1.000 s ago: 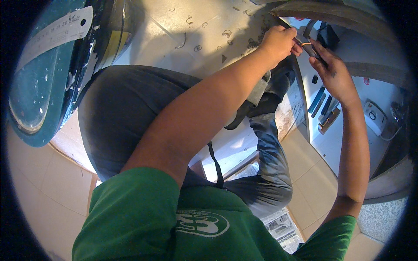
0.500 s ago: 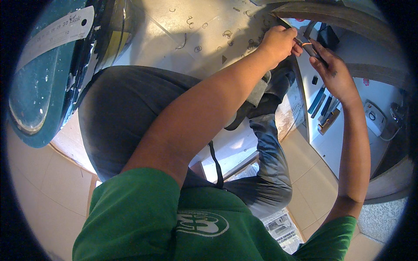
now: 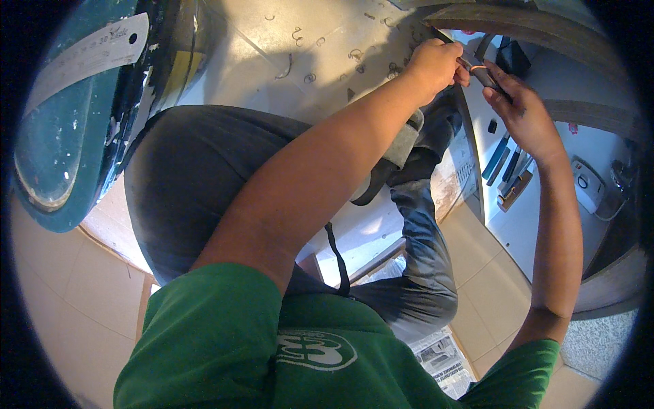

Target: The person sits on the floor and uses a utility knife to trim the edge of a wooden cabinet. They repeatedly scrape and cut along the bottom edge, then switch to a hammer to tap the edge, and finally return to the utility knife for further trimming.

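**Both Hands on One Slim Tool**

I had my left hand (image 3: 432,65) curled shut around the near end of a slim dark tool (image 3: 480,71), fingers wrapped tight, knuckles up. My right hand (image 3: 524,112) met it from the other side, thumb and fingertips pinched on the far end where an orange band showed. The tool sat between my two hands, up near the edge of the white board (image 3: 531,218), above my raised knee.

To do this well, I judged I needed the left hand to stay the anchor while the right did the fine work; a loose left grip would have let the tool twist. Keeping both wrists close together seemed the steadier way.

I counted what lay about. One tool in hand. On the white board, a cluster of blue-handled tools (image 3: 504,163), about four, though they overlapped and I could not be sure. One white device with a cord (image 3: 589,184). One folded newspaper (image 3: 443,358) on the tiled floor. Metal curls (image 3: 354,54) lay scattered on the grey slab, too many and too small to count.
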Demonstrator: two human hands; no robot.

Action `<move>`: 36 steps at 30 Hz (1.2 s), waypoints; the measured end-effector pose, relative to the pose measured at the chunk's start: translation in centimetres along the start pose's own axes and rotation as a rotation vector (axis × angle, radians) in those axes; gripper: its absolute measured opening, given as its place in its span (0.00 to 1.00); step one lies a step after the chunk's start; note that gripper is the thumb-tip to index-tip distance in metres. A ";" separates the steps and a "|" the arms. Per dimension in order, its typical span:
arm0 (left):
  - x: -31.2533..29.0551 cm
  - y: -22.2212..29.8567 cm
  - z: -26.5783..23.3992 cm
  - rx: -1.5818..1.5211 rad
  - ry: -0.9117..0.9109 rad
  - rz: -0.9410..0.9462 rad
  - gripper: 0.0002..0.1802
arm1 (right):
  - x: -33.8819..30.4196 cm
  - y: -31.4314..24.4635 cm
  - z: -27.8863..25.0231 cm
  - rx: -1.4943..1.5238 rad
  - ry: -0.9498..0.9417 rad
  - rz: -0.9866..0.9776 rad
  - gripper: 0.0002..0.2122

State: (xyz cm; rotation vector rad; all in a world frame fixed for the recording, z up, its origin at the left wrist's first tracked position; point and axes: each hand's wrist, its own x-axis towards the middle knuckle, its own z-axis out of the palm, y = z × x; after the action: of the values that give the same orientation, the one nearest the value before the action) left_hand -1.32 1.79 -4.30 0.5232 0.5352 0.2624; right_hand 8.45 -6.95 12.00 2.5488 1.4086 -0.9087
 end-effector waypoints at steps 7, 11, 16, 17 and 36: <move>0.6 -0.4 -0.4 -0.010 -0.004 -0.022 0.16 | 0.4 -1.2 -0.5 -0.018 -0.054 0.067 0.25; 0.6 -0.3 -0.4 -0.036 -0.007 -0.014 0.16 | 0.7 -2.1 -1.2 0.031 -0.143 0.200 0.25; 0.7 -2.1 -0.4 0.224 0.084 0.123 0.23 | 0.2 -0.3 -0.5 -0.161 -0.026 -0.053 0.24; 0.2 -2.0 0.0 0.250 0.097 0.126 0.23 | -0.2 0.6 0.1 -0.217 0.000 -0.115 0.24; 2.3 -2.0 -4.8 0.682 0.532 0.765 0.17 | -0.1 -2.4 9.7 1.018 0.300 0.343 0.13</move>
State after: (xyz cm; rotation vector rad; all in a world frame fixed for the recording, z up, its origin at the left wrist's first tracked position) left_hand -1.88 2.93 -9.86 1.3403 0.9344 0.9838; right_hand 2.09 -9.06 4.61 3.5998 0.5011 -1.4828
